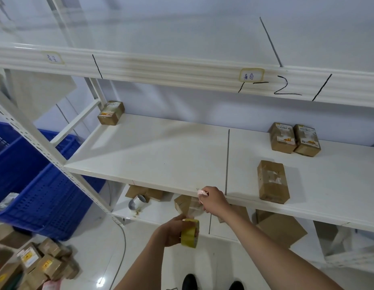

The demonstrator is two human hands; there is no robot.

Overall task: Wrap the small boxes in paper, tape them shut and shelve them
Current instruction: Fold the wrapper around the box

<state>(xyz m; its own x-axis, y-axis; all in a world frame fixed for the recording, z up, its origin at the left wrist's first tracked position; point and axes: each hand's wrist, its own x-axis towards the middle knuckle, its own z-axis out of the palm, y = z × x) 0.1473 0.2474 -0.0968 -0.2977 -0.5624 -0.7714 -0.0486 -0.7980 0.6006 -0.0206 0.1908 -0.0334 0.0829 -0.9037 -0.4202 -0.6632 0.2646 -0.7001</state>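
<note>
Head view: the left hand (171, 231) curls its fingers round a yellow tape roll (190, 233), held low in front of the shelf edge. The right hand (213, 201) is raised at the front edge of the middle shelf (161, 155), fingers curled in; it pinches a small pink tool (203, 193), too small to identify. Just under that hand is a brown-paper box (185, 206), partly covered by both hands; whether either hand touches it cannot be told.

A wrapped box (273, 182) lies on the shelf to the right, two more (294, 139) side by side behind it, and one (111, 113) in the far left corner. Boxes on the lower shelf are half hidden by the board above. A silver tape roll (137, 203) lies there. More boxes (45, 262) are piled on the floor, cut off at the frame's edge, below a blue crate (35, 185).
</note>
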